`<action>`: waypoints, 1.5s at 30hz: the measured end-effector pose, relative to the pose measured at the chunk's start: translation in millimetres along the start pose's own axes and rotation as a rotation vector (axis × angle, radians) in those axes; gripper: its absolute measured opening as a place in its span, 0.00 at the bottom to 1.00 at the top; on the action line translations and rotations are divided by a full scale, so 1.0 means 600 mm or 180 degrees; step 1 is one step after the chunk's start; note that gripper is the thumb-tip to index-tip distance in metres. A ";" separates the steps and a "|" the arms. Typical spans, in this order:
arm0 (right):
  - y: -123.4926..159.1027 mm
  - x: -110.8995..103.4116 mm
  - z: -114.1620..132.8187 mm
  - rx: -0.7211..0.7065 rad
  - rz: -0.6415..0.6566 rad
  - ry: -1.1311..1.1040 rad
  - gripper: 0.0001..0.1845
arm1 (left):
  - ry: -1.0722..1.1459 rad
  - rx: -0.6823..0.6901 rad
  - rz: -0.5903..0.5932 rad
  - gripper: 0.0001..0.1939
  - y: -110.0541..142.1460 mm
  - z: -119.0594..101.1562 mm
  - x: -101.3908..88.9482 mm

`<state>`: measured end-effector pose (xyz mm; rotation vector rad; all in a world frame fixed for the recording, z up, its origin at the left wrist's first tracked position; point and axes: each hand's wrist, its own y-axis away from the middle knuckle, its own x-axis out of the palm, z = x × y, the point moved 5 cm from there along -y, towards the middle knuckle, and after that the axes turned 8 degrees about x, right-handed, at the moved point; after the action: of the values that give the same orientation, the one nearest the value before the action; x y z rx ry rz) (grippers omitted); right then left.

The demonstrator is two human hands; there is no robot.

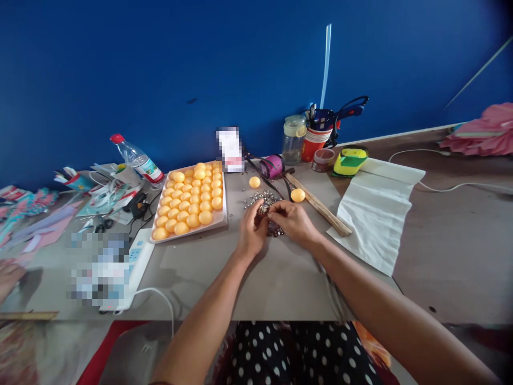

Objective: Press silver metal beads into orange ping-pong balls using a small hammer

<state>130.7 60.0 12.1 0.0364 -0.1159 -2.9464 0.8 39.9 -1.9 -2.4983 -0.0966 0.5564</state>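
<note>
Close together above the grey table, my left hand and my right hand work at one small glittering brown piece. The left fingers curl around it, and its exact kind is too small to tell. My right thumb and forefinger are pinched at its right side; whatever lies between those fingertips is hidden. Behind and beneath the hands spreads a pile of tiny shiny metallic bits. One loose yellow-orange ball lies beyond the pile, and another ball rests just past my right knuckles.
Left stands a shallow tray of yellow-orange balls. Nearer lies a white power strip with a cable. A wooden stick and white cloth lie right. A jar stands behind. A co-worker's hand shows far left.
</note>
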 end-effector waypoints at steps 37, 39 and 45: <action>0.001 0.012 -0.007 0.0564 0.0685 -0.0903 0.15 | -0.0504 0.0368 -0.0041 0.24 -0.004 -0.032 -0.011; 0.001 0.012 -0.007 0.0548 0.0707 -0.0884 0.15 | -0.0500 0.0362 -0.0049 0.24 -0.004 -0.031 -0.010; -0.006 0.008 -0.021 0.0574 0.0702 -0.1063 0.13 | -0.0545 0.0436 -0.0066 0.24 -0.005 -0.035 -0.011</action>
<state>126.0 61.5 -0.6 -0.4160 -0.4048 -2.6869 3.6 30.5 17.8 -2.3116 -0.1447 0.7425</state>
